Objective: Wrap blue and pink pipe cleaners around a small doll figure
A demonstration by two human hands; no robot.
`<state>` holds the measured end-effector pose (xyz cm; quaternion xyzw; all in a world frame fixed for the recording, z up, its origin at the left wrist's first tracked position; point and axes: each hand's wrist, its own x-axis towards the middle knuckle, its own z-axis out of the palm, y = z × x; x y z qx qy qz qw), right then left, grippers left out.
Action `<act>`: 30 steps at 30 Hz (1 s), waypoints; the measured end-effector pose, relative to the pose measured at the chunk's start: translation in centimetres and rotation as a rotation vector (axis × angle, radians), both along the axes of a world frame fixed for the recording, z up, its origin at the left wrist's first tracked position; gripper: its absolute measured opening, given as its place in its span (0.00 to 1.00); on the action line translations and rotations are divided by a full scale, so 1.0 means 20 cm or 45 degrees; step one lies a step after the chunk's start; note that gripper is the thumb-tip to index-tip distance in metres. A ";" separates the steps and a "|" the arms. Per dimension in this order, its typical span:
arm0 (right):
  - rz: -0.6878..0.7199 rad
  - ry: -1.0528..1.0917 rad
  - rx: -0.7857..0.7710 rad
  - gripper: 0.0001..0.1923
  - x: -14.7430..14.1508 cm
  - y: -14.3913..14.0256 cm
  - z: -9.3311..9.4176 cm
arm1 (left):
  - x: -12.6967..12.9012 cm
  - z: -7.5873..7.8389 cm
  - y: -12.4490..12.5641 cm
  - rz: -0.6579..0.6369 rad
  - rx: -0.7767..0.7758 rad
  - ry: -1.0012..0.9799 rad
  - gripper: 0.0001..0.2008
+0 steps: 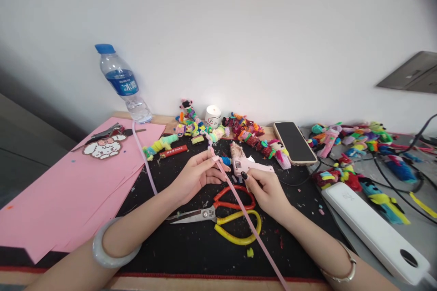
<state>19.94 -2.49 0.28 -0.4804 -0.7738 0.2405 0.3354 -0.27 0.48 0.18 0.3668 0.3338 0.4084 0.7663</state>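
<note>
The left hand pinched the upper end of a pink pipe cleaner between thumb and fingertips, holding it just above the black mat so that the tip stayed free of the clutter. The right hand was closed around the grip of a pink glue gun, whose nozzle pointed left toward the pinched end, near a small blue piece close to the left fingertips; whether the nozzle touched the stem could not be told. The pipe cleaner ran diagonally from the left fingers, past the right hand, to the lower edge of the view, its long tail trailing over the mat. Beneath the hands lay scissors with red and yellow handles, blades pointing left, within easy reach of either hand. Sheets of pink paper covered the left part of the table, bearing a small bead figure and a second pale stem lying across their edge. Behind stood a water bottle, tilted by the lens, and a white candle beside a row of colourful fuzzy figures. A phone lay face up to the right, with a white power strip and more figures beyond. A bangle circled each wrist.
</note>
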 end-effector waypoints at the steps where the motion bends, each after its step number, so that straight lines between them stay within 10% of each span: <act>1: 0.010 -0.033 0.012 0.18 0.00 0.00 0.00 | 0.00 0.00 0.00 0.000 -0.003 -0.011 0.07; 14: 0.220 0.046 0.062 0.07 -0.03 -0.05 -0.03 | 0.03 0.00 -0.04 -0.083 -0.020 0.008 0.08; 30: -0.119 0.661 -0.385 0.20 -0.03 -0.03 -0.04 | 0.02 -0.01 -0.02 0.123 0.145 0.157 0.11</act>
